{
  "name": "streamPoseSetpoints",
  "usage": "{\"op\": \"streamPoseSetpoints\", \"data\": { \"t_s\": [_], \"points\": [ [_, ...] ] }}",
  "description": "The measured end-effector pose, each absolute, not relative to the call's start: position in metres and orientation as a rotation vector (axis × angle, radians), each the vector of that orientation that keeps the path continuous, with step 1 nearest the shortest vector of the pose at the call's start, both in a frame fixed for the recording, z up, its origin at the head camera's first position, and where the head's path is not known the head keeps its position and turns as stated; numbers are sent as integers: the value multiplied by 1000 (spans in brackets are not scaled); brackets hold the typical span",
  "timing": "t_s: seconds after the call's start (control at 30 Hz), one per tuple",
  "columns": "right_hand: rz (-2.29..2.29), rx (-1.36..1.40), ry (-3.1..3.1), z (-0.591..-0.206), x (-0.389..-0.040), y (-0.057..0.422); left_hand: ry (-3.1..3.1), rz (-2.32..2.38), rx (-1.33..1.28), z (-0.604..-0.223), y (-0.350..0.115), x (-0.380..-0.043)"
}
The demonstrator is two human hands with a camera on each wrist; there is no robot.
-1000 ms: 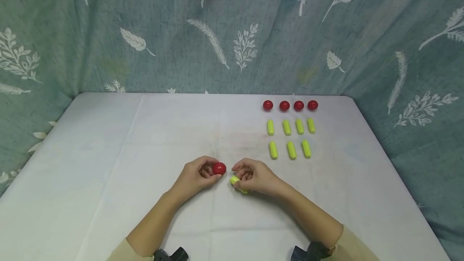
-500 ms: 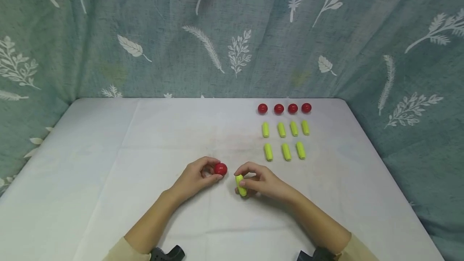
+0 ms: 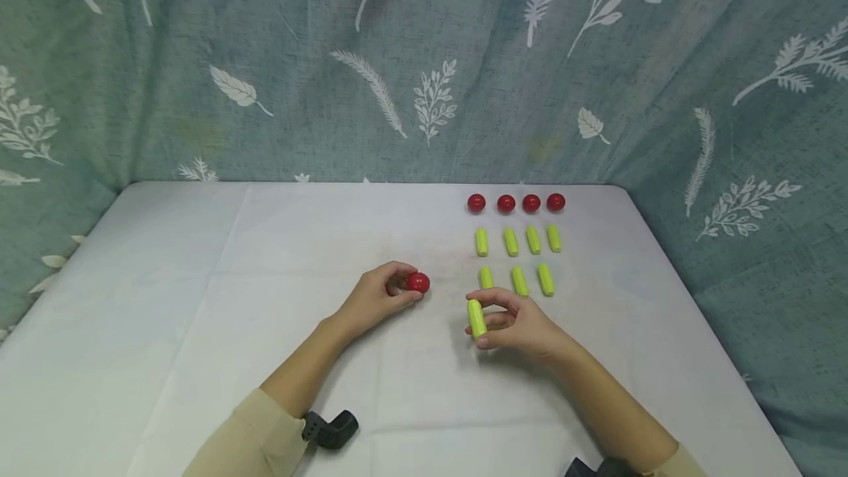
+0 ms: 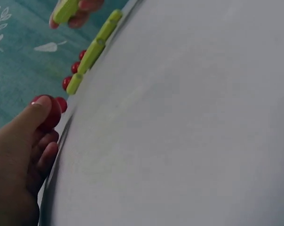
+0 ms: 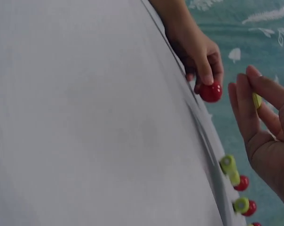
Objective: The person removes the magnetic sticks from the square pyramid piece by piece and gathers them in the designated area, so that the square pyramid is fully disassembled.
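My left hand (image 3: 379,296) pinches a shiny red ball (image 3: 418,283) between thumb and fingers over the middle of the table. The same red ball (image 4: 51,115) shows at the left in the left wrist view. To its right, my right hand (image 3: 520,326) grips a yellow-green stick (image 3: 476,319) lengthwise between thumb and index finger. Only a sliver of that stick (image 5: 256,100) shows in the right wrist view, behind the fingers. Just beyond the right hand lie more yellow-green sticks (image 3: 545,280), the nearest ones partly overlapped by its fingers in the head view.
Several red balls (image 3: 506,203) form a row near the table's back right. In front of them lie two rows of yellow-green sticks (image 3: 511,241). A white cloth covers the table (image 3: 165,315). Behind it hangs a green leaf-patterned curtain (image 3: 298,79).
The stick has turned more upright in my right hand, which has moved right and up toward the rows. My left hand has moved slightly forward and right, still holding the red ball.
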State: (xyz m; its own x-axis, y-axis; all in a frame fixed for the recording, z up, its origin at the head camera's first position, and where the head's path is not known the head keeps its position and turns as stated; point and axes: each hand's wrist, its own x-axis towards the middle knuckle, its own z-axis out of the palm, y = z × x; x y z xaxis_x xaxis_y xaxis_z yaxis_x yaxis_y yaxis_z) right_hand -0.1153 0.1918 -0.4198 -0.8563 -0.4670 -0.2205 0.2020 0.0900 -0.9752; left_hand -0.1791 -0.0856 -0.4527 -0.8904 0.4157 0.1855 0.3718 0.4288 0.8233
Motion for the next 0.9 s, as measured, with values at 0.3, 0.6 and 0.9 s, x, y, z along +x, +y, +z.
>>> {"op": "streamPoseSetpoints", "data": {
  "t_s": [0.3,0.6,0.9],
  "points": [
    [-1759,-191,2192,-409,-124,242,2624,1567,620,-447,-57,-221],
    [-1623,-83,2453,-410,-135,292,2584,1588,458,-451,-31,-251],
    [-1244,-144,2759,-423,-148,320,2782,1291,342,-443,-10,-281]
  ]
}}
